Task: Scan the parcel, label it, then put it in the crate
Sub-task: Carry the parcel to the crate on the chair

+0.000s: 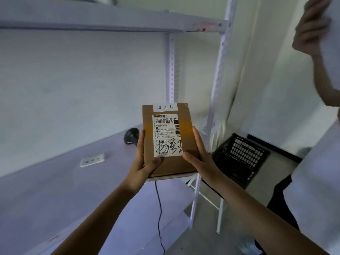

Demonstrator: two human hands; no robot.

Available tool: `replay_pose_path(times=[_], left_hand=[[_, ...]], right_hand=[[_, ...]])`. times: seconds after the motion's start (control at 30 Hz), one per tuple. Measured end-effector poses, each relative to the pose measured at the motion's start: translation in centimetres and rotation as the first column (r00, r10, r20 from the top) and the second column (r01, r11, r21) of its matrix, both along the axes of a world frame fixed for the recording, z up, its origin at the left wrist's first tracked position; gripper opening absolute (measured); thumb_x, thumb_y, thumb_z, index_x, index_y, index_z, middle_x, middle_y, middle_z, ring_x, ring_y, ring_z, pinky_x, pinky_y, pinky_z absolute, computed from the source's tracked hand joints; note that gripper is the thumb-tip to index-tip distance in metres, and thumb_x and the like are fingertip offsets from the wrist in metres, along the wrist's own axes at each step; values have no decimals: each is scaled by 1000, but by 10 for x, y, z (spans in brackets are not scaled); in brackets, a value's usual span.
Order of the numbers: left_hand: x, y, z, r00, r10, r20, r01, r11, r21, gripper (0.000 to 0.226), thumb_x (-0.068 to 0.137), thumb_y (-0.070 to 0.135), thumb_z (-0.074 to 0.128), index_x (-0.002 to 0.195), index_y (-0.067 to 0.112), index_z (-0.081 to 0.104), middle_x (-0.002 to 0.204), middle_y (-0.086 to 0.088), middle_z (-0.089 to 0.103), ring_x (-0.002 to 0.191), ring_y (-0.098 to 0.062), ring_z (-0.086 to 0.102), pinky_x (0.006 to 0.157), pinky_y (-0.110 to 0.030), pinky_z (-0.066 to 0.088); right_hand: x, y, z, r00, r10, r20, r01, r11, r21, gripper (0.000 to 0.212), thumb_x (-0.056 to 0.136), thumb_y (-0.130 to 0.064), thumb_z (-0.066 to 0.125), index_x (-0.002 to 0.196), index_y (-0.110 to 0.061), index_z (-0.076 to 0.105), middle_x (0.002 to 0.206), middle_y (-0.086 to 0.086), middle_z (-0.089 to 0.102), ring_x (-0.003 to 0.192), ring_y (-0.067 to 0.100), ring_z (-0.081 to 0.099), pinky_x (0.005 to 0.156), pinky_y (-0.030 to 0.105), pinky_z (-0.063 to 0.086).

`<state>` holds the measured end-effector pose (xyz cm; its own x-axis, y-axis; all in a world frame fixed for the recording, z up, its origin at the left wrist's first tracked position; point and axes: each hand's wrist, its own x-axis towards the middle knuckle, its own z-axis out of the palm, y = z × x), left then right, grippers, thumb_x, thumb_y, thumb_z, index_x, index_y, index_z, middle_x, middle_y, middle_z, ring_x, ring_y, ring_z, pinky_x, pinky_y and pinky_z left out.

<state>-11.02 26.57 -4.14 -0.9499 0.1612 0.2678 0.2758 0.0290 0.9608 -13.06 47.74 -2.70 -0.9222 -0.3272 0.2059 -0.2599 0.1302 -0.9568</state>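
Above the pale shelf point(77, 190), a brown cardboard parcel point(169, 140) bearing a printed shipping label point(167, 135) and a white strip is held between the left hand point(145, 162) and right hand point(198, 155), fingers closed along its sides. A black crate point(241, 159) is seen to the right, a scanner point(131, 136) behind.

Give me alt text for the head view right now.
Left hand and right hand hold a labelled brown parcel above a pale shelf. A black scanner lies behind it; a black crate sits to the right.
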Motion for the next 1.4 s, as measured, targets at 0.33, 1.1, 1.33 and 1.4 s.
replay_pose_path(times=[0.33, 1.1, 1.33, 1.4], left_hand=[[-25, 149, -5, 978, -208, -1, 208, 978, 13, 88, 87, 17, 56, 150, 42, 0, 128, 36, 51, 117, 7, 55, 84, -11, 51], [-192, 400, -61, 909, -403, 102, 390, 912, 123, 85, 83, 21, 61, 138, 59, 9, 124, 28, 56, 106, 3, 63, 76, -17, 56], [-266, 440, -78, 930, -326, 171, 305, 942, 140, 83, 87, 16, 60, 133, 63, 10, 113, 46, 56, 108, 12, 60, 78, -14, 54], [-282, 447, -84, 936, -293, 196, 269, 953, 143, 84, 86, 20, 64, 133, 65, 10, 118, 42, 56, 109, 9, 60, 80, -16, 55]], right_hand=[[21, 149, -6, 976, -217, 20, 217, 976, -24, 78, 86, -38, 59, 139, -58, 5, 120, -46, 48, 108, -16, 54, 79, 7, 49], [-103, 390, -47, 909, -411, 63, 406, 910, 82, 83, 88, -35, 59, 145, -51, 1, 139, -20, 44, 122, 2, 53, 94, 25, 51], [-196, 434, -50, 934, -347, 82, 328, 927, 181, 82, 86, -41, 59, 146, -52, 4, 137, -29, 45, 124, 3, 53, 95, 28, 52], [-219, 444, -55, 937, -339, 82, 312, 920, 237, 81, 85, -47, 58, 145, -54, 4, 136, -30, 45, 122, 0, 54, 93, 23, 52]])
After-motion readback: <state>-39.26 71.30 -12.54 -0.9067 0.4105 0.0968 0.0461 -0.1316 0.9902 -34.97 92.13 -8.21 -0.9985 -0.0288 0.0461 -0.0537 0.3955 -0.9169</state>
